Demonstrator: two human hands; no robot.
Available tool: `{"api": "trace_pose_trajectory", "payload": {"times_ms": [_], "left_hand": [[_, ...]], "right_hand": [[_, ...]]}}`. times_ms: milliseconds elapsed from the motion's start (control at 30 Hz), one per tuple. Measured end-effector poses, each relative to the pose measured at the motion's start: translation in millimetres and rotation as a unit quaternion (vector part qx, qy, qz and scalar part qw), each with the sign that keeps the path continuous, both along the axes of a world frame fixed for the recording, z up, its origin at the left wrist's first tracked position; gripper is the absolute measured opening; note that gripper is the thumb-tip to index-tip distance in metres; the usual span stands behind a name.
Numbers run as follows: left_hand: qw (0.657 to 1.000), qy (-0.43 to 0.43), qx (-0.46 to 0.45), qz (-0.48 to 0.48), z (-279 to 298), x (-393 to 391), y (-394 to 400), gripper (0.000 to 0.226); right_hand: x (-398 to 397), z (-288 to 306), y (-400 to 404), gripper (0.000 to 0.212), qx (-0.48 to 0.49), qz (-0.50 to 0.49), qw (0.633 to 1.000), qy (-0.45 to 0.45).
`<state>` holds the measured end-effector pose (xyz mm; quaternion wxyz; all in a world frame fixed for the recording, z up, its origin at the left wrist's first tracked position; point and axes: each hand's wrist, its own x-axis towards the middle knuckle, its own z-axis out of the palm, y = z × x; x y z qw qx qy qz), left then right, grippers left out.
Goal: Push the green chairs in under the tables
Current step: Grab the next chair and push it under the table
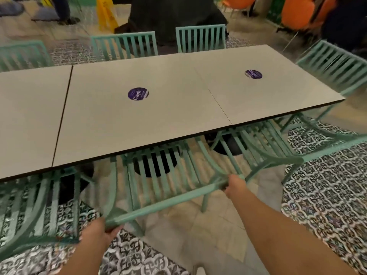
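Both hands grip the top rail of one green chair (158,175). The left hand (97,233) is closed around the rail's near-left corner, fingers curled under it; the right hand (234,184) is closed around the far-right end of the same rail. Ahead of both hands, the chair's slatted seat reaches partly under the edge of the grey table (139,120), while its back rail stands clear of the table, on the hands' side.

Just left of the left hand stands a second green chair (39,205), its front tucked under the table edge. Just right of the right hand is a third green chair (264,143), also reaching under the table. Beyond the table from the hands, three more green chair backs rise above its far edge, and another stands at its far-right end.

The table surface is made of three grey tops set edge to edge. Two round purple stickers (138,93) lie on it, one on each of the two tops ahead of the right hand.
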<state>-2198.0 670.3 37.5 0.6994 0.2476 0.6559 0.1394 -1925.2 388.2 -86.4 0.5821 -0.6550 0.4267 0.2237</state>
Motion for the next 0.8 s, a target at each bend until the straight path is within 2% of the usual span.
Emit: {"api": "trace_pose_trajectory", "payload": {"times_ms": [33, 67, 133, 233, 367, 567, 800], "left_hand": [[0.999, -0.012, -0.023, 0.039, -12, -1, 3, 0.023], [0.998, -0.006, -0.028, 0.055, -18, -3, 6, 0.019], [0.999, 0.037, -0.012, 0.013, -30, -3, 15, 0.020], [0.999, 0.038, 0.016, -0.022, -43, -12, 20, 0.028], [0.999, 0.048, -0.009, -0.015, -46, -23, 14, 0.009], [1.000, 0.026, -0.011, 0.003, -49, -34, 8, 0.028], [0.999, 0.023, -0.002, 0.027, -46, -40, 7, 0.030]], "right_hand": [[1, 3, -2, 0.023, 0.039, -0.034, 0.999, -0.003], [-1, 10, 3, 0.024, 0.026, -0.030, 0.999, -0.003], [-6, 28, 5, 0.028, 0.060, -0.059, 0.996, -0.021], [-16, 37, 4, 0.037, 0.084, -0.076, 0.993, -0.016], [-25, 49, 1, 0.043, 0.080, -0.078, 0.994, -0.008], [-39, 55, -4, 0.045, 0.091, -0.067, 0.993, -0.012], [-46, 59, -6, 0.050, 0.097, -0.058, 0.993, -0.025]]}}
